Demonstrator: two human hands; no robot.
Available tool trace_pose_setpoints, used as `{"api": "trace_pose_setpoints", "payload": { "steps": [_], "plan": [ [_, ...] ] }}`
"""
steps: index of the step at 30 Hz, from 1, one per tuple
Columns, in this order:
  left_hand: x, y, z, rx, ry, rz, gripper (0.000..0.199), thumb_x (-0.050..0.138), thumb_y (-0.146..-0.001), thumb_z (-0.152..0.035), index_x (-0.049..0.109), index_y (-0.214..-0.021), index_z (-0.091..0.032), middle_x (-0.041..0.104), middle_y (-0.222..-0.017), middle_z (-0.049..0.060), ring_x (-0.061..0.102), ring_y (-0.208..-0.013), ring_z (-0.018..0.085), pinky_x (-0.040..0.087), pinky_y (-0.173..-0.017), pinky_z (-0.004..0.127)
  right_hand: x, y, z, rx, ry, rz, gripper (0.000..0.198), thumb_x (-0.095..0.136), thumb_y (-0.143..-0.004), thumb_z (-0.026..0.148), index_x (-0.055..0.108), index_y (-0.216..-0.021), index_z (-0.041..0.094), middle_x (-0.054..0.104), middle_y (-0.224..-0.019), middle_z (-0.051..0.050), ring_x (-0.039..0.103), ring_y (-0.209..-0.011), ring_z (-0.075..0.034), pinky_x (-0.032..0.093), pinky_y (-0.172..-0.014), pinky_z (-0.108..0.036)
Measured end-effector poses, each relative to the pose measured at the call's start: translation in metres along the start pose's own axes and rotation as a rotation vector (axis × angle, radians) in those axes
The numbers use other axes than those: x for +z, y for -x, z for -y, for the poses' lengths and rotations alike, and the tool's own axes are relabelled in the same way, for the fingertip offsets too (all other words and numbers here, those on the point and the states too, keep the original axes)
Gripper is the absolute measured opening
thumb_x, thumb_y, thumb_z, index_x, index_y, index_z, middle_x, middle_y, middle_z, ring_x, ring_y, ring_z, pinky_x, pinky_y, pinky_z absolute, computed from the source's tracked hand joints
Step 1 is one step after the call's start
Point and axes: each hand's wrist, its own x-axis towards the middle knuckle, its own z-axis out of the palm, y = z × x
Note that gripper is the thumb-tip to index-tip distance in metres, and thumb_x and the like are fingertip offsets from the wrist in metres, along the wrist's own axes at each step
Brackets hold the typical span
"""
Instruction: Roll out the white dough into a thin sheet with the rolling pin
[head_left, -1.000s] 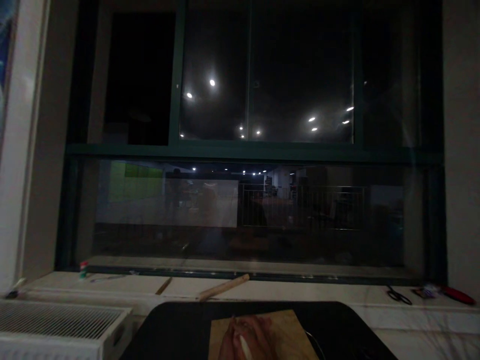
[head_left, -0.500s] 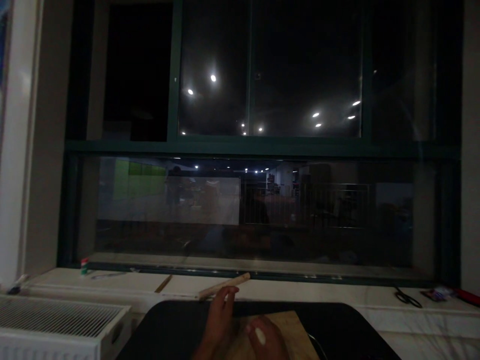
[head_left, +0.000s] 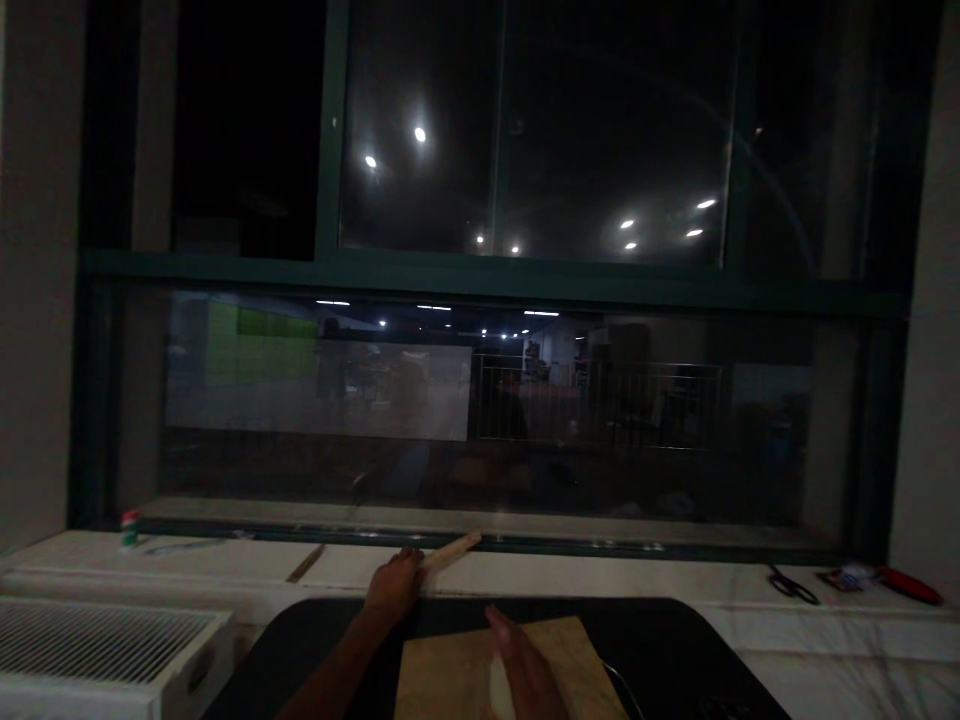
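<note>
My left hand (head_left: 397,585) reaches forward to the windowsill, its fingers closed round the near end of a pale wooden stick (head_left: 454,550). The stick's far end points towards the window. My right hand (head_left: 525,665) is low over a wooden board (head_left: 442,675), fingers together and pointing forward. A smooth pale lump (head_left: 500,690) shows at its left side, partly covered by the palm; what it is made of I cannot make out. The board lies on a black tabletop (head_left: 645,640).
On the white sill (head_left: 555,578) are a small red-and-green container (head_left: 130,528), a thin brown strip (head_left: 306,563), scissors (head_left: 793,585) and a red-handled tool (head_left: 907,586). A white radiator (head_left: 112,650) stands left of the table. A dark window (head_left: 600,150) rises behind.
My left hand has moved from above the board forward and left to the wooden stick and closed on it. My right hand has stayed over the board with the pale lump. The view has shifted slightly.
</note>
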Motion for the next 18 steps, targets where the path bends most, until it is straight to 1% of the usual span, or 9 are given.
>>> {"api": "trace_pose_setpoints", "payload": {
  "steps": [2, 4, 5, 6, 8, 11, 14, 16, 18],
  "plan": [
    [-0.01, 0.005, 0.0, 0.013, 0.064, -0.064, 0.036, 0.032, -0.1, -0.033, 0.06, -0.119, -0.019, 0.067, -0.119, 0.012, 0.065, -0.105, 0.024, 0.046, -0.085, 0.033, -0.017, -0.005, -0.008, 0.039, -0.006, -0.031, 0.047, 0.032, -0.102, 0.048, 0.065, -0.13, 0.028, 0.067, -0.13, -0.005, 0.063, -0.12, -0.022, 0.053, -0.101, -0.039],
    [-0.02, 0.015, -0.004, 0.054, 0.217, -0.132, 0.043, 0.027, -0.102, -0.042, 0.062, -0.113, -0.019, 0.071, -0.105, 0.009, 0.066, -0.096, 0.022, 0.045, -0.08, 0.03, -0.039, -0.01, -0.018, 0.111, 0.008, -0.057, 0.052, 0.029, -0.102, 0.048, 0.066, -0.129, 0.023, 0.066, -0.132, -0.009, 0.06, -0.124, -0.025, 0.048, -0.106, -0.046],
    [-0.025, 0.023, -0.008, 0.078, 0.311, -0.149, 0.047, 0.027, -0.102, -0.047, 0.064, -0.108, -0.019, 0.071, -0.096, 0.007, 0.066, -0.09, 0.021, 0.045, -0.078, 0.03, -0.05, -0.012, -0.023, 0.175, 0.058, -0.012, 0.053, 0.029, -0.101, 0.049, 0.068, -0.126, 0.023, 0.065, -0.133, -0.01, 0.057, -0.128, -0.026, 0.043, -0.11, -0.049],
    [-0.029, 0.032, -0.013, 0.099, 0.398, -0.151, 0.05, 0.028, -0.101, -0.052, 0.066, -0.102, -0.019, 0.071, -0.088, 0.005, 0.065, -0.085, 0.02, 0.045, -0.075, 0.029, -0.06, -0.013, -0.028, 0.217, 0.133, 0.079, 0.052, 0.033, -0.1, 0.05, 0.068, -0.127, 0.023, 0.061, -0.138, -0.009, 0.051, -0.134, -0.028, 0.036, -0.114, -0.053],
    [-0.034, 0.055, -0.024, 0.122, 0.518, -0.113, 0.055, 0.032, -0.098, -0.061, 0.068, -0.094, -0.019, 0.068, -0.078, 0.002, 0.063, -0.077, 0.02, 0.044, -0.07, 0.028, -0.072, -0.012, -0.032, 0.267, 0.283, 0.187, 0.049, 0.036, -0.098, 0.045, 0.067, -0.129, 0.022, 0.056, -0.144, -0.009, 0.044, -0.139, -0.03, 0.031, -0.116, -0.057],
    [-0.039, 0.092, -0.041, 0.174, 0.622, -0.049, 0.056, 0.038, -0.095, -0.065, 0.07, -0.093, -0.019, 0.07, -0.08, 0.002, 0.062, -0.078, 0.02, 0.044, -0.069, 0.028, -0.072, -0.001, -0.027, 0.256, 0.437, 0.275, 0.049, 0.038, -0.096, 0.038, 0.061, -0.136, 0.022, 0.051, -0.148, -0.009, 0.038, -0.143, -0.03, 0.032, -0.115, -0.055],
    [-0.043, 0.125, -0.053, 0.221, 0.66, 0.009, 0.052, 0.044, -0.093, -0.063, 0.072, -0.098, -0.019, 0.074, -0.088, 0.003, 0.064, -0.081, 0.021, 0.044, -0.07, 0.028, -0.066, 0.015, -0.018, 0.266, 0.495, 0.248, 0.052, 0.036, -0.096, 0.038, 0.059, -0.138, 0.018, 0.05, -0.149, -0.011, 0.037, -0.143, -0.031, 0.033, -0.114, -0.053],
    [-0.048, 0.142, -0.058, 0.23, 0.646, 0.032, 0.05, 0.047, -0.092, -0.062, 0.073, -0.1, -0.02, 0.075, -0.091, 0.003, 0.065, -0.082, 0.021, 0.045, -0.071, 0.028, -0.068, 0.022, -0.012, 0.298, 0.438, 0.199, 0.053, 0.033, -0.096, 0.041, 0.062, -0.134, 0.017, 0.054, -0.145, -0.013, 0.041, -0.141, -0.032, 0.031, -0.115, -0.055],
    [-0.055, 0.155, -0.062, 0.236, 0.622, 0.046, 0.048, 0.048, -0.092, -0.061, 0.074, -0.101, -0.021, 0.075, -0.092, 0.002, 0.065, -0.083, 0.021, 0.045, -0.072, 0.028, -0.08, 0.021, -0.004, 0.351, 0.269, 0.126, 0.059, 0.026, -0.097, 0.048, 0.067, -0.125, 0.017, 0.062, -0.136, -0.014, 0.051, -0.133, -0.032, 0.033, -0.113, -0.054]
  ]
}}
